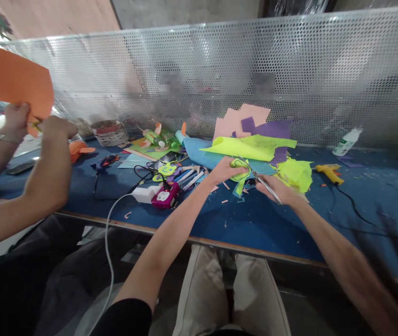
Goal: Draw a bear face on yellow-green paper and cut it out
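Note:
My left hand [227,170] is closed on a piece of yellow-green felt [240,171], which is curled and cut into at its edge. In my right hand [279,187] is a pair of metal scissors [268,187], with the blades pointing up and left beside the felt. Just behind my hands lies a larger yellow-green felt sheet [246,148] on top of a blue sheet [202,153]. A crumpled yellow-green piece [295,173] rests close to my right hand. Small scraps are strewn below the felt.
On the left, a co-worker's hands [16,119] hold an orange sheet [17,77]. A magenta power adapter [166,195] and its white cable sit left of my arm. Toward the right are a yellow glue gun [330,174] and a white bottle [348,142]. Perforated metal panel [185,60] stands behind.

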### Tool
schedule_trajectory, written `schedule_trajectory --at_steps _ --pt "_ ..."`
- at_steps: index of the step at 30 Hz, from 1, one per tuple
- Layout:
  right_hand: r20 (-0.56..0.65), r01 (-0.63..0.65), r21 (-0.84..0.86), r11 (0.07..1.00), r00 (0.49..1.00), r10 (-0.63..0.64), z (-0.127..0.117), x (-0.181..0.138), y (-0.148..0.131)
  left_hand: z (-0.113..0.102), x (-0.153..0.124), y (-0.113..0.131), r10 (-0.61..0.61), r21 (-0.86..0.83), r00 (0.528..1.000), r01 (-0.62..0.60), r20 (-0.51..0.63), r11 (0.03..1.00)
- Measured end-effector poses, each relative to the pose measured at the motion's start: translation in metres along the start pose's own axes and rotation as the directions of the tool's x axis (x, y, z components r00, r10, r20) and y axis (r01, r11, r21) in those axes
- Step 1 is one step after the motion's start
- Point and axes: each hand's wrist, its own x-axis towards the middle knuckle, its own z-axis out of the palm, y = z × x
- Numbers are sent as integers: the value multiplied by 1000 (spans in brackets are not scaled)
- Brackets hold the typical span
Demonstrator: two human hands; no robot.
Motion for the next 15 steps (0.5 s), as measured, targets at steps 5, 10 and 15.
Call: schedule_trajectory --at_steps 5,10,15 --pt "-4 1 -48 999 1000 -1 -1 1 1 2 0 -2 -13 4 999 13 32 1000" --pt "-159 -139 94 986 975 153 4 5 -3 4 0 0 -32 8 999 32 21 999" --pt "-428 -65 667 742 782 453 10 17 0 7 -1 -1 -104 -39 995 103 -9 994"
